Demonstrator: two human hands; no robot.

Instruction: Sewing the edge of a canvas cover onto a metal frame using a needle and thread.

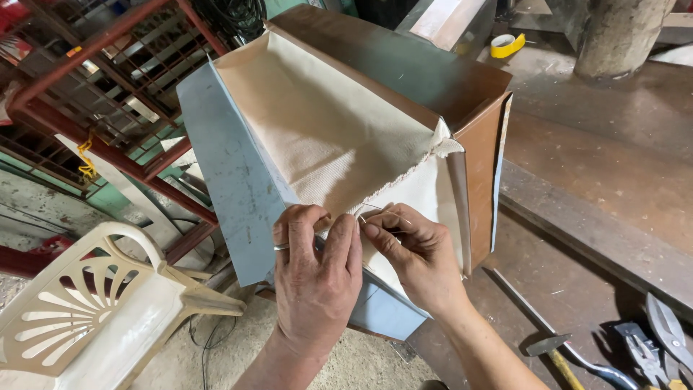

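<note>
A box-shaped sheet-metal duct piece (238, 173), pale blue on the left face and brown on the right, stands tilted on a rusty workbench. Cream canvas cloth (325, 123) lines its inside and folds over the near edge. My left hand (316, 278) pinches the cloth's near edge against the metal, a ring on one finger. My right hand (417, 256) sits just right of it, fingertips pinched on a thin thread or wire (372, 209) that loops up from the cloth edge. The two hands almost touch.
A hammer (552, 347) and tin snips (653, 339) lie on the bench at lower right. A yellow tape roll (507, 45) sits at the back. A cream plastic chair (94, 310) stands lower left, with a red metal rack (108, 94) behind it.
</note>
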